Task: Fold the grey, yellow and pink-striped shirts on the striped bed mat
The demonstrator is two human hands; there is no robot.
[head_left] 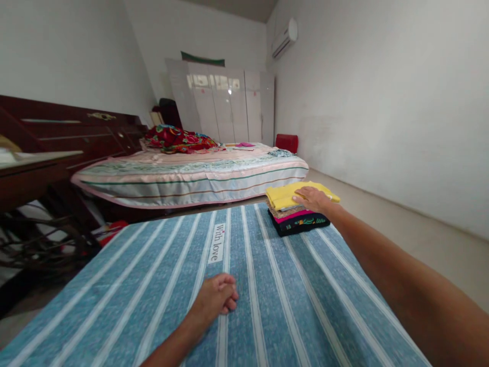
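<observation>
My right hand reaches far forward and lies flat, fingers stretched, on a folded yellow cloth. That cloth tops a small stack of folded clothes at the far right corner of the blue striped bedsheet. My left hand rests on the sheet near its middle, fingers curled loosely into a fist, with nothing visible in it. A "with love" label is printed on the sheet just beyond that hand.
A second bed with a striped cover and a red floral bundle stands beyond. Dark wooden furniture lines the left. White wardrobes and a red stool are at the back; bare floor runs along the right wall.
</observation>
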